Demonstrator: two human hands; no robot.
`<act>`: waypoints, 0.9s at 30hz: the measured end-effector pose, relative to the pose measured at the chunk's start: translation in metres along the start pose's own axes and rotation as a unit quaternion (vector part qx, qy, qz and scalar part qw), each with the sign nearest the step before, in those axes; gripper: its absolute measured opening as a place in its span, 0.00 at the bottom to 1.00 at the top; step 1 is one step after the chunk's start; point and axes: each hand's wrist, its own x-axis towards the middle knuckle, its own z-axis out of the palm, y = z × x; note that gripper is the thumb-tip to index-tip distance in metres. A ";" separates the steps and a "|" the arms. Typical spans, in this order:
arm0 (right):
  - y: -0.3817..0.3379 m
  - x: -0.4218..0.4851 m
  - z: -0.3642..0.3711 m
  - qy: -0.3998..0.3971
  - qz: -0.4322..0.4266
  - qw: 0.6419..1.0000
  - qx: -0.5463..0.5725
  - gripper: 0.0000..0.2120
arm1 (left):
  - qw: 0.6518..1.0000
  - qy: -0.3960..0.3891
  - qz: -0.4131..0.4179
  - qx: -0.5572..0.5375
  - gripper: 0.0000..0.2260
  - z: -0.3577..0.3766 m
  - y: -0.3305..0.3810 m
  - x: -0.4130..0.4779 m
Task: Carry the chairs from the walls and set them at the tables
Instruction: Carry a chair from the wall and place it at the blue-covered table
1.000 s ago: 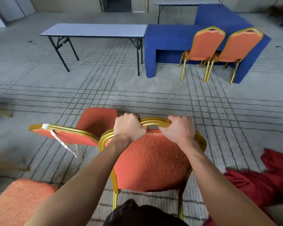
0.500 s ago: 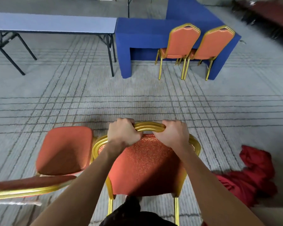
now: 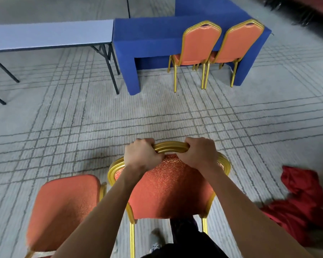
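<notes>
An orange banquet chair (image 3: 168, 190) with a gold frame is right in front of me, its back facing me. My left hand (image 3: 141, 155) and my right hand (image 3: 199, 153) both grip the gold top rail of its backrest. Ahead stands a table covered in blue cloth (image 3: 149, 38), with two orange chairs (image 3: 198, 43) (image 3: 239, 41) set side by side at its near edge. A bare grey folding table (image 3: 48, 37) adjoins it on the left.
Another orange chair seat (image 3: 63, 209) sits close on my lower left. A crumpled red cloth (image 3: 302, 203) lies on the carpet at my lower right. Grey lined carpet stretches between me and the tables.
I have moved forward with the chair held in both hands; the tables and the two set chairs are nearer. The left-hand chair has slid down and behind.
</notes>
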 end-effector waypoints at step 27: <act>0.125 0.512 0.102 -0.015 -0.035 0.999 0.011 0.20 | 0.999 0.054 -0.003 0.006 0.16 -0.028 0.029 0.524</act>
